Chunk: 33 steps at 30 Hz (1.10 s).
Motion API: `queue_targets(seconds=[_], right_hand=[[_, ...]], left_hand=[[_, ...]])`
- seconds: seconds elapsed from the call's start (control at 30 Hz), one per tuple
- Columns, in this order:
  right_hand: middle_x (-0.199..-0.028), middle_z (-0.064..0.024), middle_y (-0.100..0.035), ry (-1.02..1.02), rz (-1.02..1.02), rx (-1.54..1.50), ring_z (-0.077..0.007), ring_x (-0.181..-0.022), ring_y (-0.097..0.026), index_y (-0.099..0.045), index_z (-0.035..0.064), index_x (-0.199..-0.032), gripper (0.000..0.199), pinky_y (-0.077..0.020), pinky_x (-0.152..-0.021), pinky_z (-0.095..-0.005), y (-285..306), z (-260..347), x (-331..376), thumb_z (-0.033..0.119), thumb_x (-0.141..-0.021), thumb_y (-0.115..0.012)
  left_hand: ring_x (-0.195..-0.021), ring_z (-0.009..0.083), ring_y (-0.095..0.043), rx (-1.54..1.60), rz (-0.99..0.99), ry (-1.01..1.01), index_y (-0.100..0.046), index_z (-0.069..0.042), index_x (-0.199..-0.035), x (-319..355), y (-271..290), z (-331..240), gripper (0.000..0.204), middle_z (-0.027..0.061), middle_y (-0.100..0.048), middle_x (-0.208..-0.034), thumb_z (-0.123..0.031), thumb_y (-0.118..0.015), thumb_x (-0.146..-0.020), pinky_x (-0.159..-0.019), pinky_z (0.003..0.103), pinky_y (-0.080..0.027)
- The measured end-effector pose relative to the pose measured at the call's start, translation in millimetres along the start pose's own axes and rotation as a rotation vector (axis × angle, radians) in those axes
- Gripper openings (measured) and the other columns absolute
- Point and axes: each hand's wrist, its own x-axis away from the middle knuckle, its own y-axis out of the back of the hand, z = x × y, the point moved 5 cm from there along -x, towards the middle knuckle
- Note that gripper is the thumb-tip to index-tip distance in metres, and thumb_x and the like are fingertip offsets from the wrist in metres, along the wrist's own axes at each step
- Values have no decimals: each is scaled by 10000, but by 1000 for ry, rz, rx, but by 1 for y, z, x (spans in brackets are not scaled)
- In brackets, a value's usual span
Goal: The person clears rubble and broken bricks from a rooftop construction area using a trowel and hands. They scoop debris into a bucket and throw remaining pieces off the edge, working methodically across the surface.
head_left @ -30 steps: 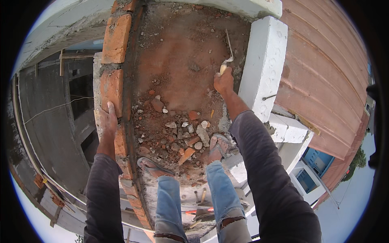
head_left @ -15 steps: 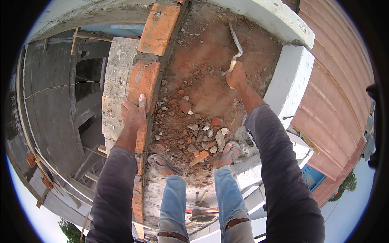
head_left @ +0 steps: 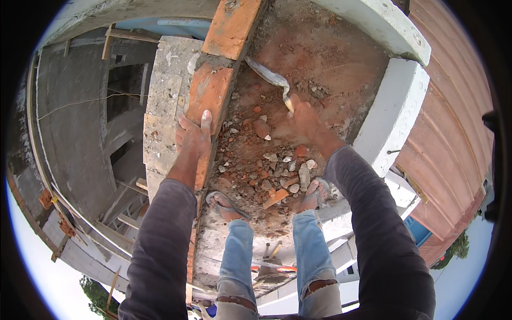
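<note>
My right hand (head_left: 306,117) is closed round the pale handle of a trowel (head_left: 269,74). Its narrow, dusty metal blade points up and left, the tip close to the foot of the brick wall. Beneath it lies a surface of reddish dust (head_left: 330,58). Broken brick and stone rubble (head_left: 274,165) is scattered between that hand and my feet. My left hand (head_left: 194,136) rests on the orange brick (head_left: 209,90) along the wall top, thumb stretched out and fingers spread over the left side. Grey mortar (head_left: 216,61) fills the joint beyond this brick.
White blocks (head_left: 392,109) border the right side, with a reddish corrugated roof (head_left: 442,122) beyond. Left of the wall is a drop to an unfinished grey building (head_left: 74,96) with timber pieces. My sandalled feet (head_left: 226,205) stand at the near end of the rubble.
My right hand has drawn the trowel nearer and swung its blade left toward the brick wall. Loose debris now shows beside the blade. My left hand stays on the brick; the view has shifted slightly.
</note>
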Motion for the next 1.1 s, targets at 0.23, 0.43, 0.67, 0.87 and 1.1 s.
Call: queue_targets(seconds=[0.23, 0.43, 0.67, 0.87, 1.1], right_hand=[[-1039, -204, -734, 80, 113, -55, -405, -992, -714, -611, 58, -1249, 382, -558, -886, -485, -9, -44, 100, 160, -883, -649], [-742, -46, -600, -527, 56, -776, -165, -561, -566, -595, 31, -1015, 247, -445, -467, -360, 75, -115, 22, 221, -903, -705], [-1147, -227, -747, 69, 298, 254, -412, -1090, -714, -705, 7, -1137, 339, -574, -947, -500, -55, -37, 118, 229, -881, -694], [-733, -105, -661, -684, -311, -818, -215, -644, -613, -658, -15, -1007, 271, -533, -638, -392, 30, -156, 100, 214, -866, -696], [-969, -247, -755, -204, 165, 238, -455, -992, -735, -660, 11, -1245, 446, -580, -862, -522, -57, -100, 163, 218, -858, -737]], left_hand=[[-1519, 468, -254, -11, -38, 0, -4, -115, -1671, -7, -5, 5, 1134, 293, -223, -1650, -863, -417, -925, -1222, 633, -215], [-1513, 498, -254, -32, -53, -37, -3, -60, -1663, -15, -6, 6, 1161, 324, -203, -1648, -864, -403, -928, -1227, 620, -237], [-1506, 518, -255, -12, -36, -51, -18, -19, -1657, -6, 3, -1, 1187, 349, -204, -1638, -871, -399, -924, -1230, 596, -256], [-1509, 520, -248, -1, -62, -74, -37, -18, -1656, -16, -3, 7, 1191, 345, -210, -1638, -873, -415, -918, -1233, 595, -249], [-1514, 505, -252, 1, -57, -63, -34, -50, -1664, -24, -5, 9, 1190, 337, -214, -1639, -899, -381, -906, -1224, 610, -251]])
